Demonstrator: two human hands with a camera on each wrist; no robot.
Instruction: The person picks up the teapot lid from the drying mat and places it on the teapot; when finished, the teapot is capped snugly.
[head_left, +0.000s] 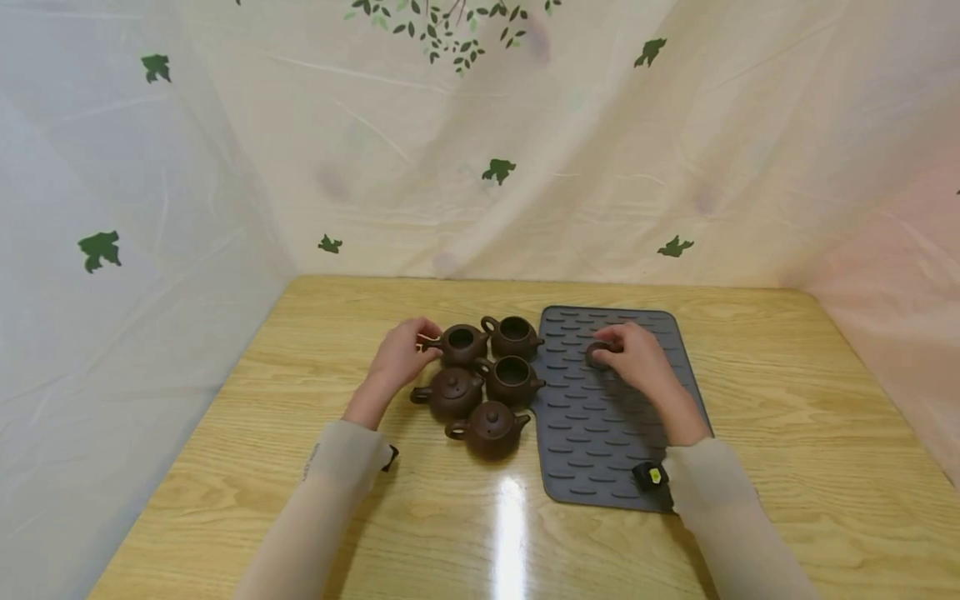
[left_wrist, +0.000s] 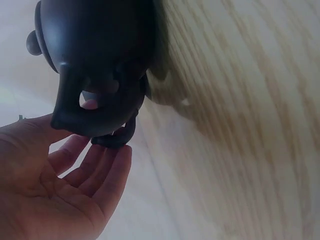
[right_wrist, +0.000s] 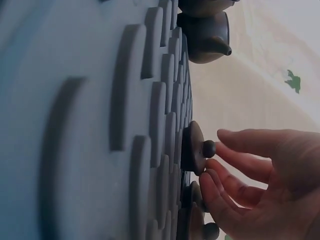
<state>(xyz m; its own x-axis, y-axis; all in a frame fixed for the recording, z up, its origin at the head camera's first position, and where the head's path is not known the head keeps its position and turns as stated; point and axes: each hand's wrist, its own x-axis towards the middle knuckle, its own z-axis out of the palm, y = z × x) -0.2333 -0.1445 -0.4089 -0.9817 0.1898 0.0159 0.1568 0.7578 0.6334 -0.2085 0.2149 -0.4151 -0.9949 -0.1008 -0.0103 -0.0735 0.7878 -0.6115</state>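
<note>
At the back left of a cluster of dark brown teapots, my left hand holds the handle of a lidless teapot. A lidded teapot partly hides that grip in the left wrist view. Over the grey mat, my right hand has its thumb and fingers spread around a small teapot lid. The right thumb stands off the lid's knob, while other fingertips lie close to its rim; contact is unclear. Another lid is on the mat below it in the right wrist view.
Two more lidless teapots stand along the left edge of the ribbed mat. Nearer to me is a lidded teapot on the wooden table. A pale curtain hangs behind and at both sides.
</note>
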